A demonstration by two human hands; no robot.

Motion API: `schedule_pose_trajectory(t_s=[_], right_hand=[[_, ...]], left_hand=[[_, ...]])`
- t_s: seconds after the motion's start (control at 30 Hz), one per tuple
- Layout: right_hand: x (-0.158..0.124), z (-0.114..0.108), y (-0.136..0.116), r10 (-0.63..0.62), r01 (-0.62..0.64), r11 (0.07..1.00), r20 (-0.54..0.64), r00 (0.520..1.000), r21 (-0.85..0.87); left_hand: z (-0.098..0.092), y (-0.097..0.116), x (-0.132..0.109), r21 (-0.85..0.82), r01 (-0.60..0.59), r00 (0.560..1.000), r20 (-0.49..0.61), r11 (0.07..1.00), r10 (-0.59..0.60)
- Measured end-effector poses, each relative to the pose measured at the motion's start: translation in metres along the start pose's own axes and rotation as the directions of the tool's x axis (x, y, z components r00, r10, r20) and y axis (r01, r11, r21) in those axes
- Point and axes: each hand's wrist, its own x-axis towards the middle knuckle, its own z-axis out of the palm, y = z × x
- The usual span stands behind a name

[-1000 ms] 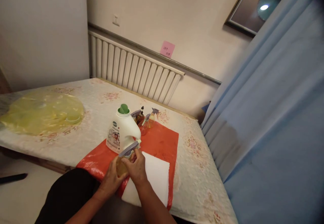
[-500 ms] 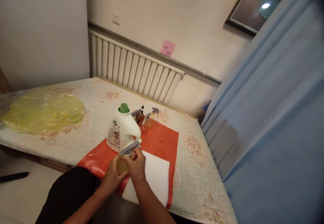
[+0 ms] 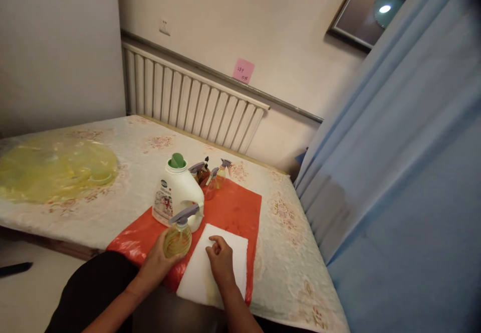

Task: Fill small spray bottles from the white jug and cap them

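My left hand (image 3: 158, 260) is wrapped around a small round spray bottle (image 3: 178, 236) of yellow liquid with a grey trigger head, held upright above the red mat (image 3: 233, 207). My right hand (image 3: 221, 259) rests on the white folded cloth (image 3: 225, 268) beside it, fingers loosely curled with nothing in them. Just behind the bottle stands a white detergent jug (image 3: 176, 192) with a green cap.
Three more small spray bottles (image 3: 208, 175) stand at the mat's far end. A yellow plastic sheet (image 3: 56, 167) lies on the table's left. A radiator (image 3: 188, 102) runs along the wall and a blue curtain (image 3: 394, 172) hangs at the right.
My right hand has let go of the spray bottle's trigger head and dropped onto the white cloth. The left hand keeps the bottle, now a little further left.
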Motion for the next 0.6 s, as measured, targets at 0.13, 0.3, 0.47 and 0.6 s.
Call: schedule_pose_trajectory(t_s=[0.13,0.3,0.47,0.6], right_hand=[[-0.004,-0.006,0.003,0.026,-0.027,0.999,0.019,0.999,0.024],[-0.005,-0.002,-0.012,0.033,-0.04,0.996,0.091,0.995,0.08],[-0.01,-0.003,-0.036,-0.006,-0.027,0.989,0.225,0.974,0.144],[-0.015,-0.011,-0.045,-0.045,0.004,0.986,0.242,0.969,0.165]], left_hand=[[-0.009,0.02,-0.005,-0.011,0.021,0.999,0.026,1.0,-0.021],[-0.009,0.043,-0.011,-0.034,0.018,0.997,0.072,0.999,-0.015],[0.004,0.061,-0.015,-0.071,-0.026,0.992,0.125,0.997,0.034],[0.016,0.073,-0.02,-0.069,-0.052,0.982,0.176,0.996,0.063]])
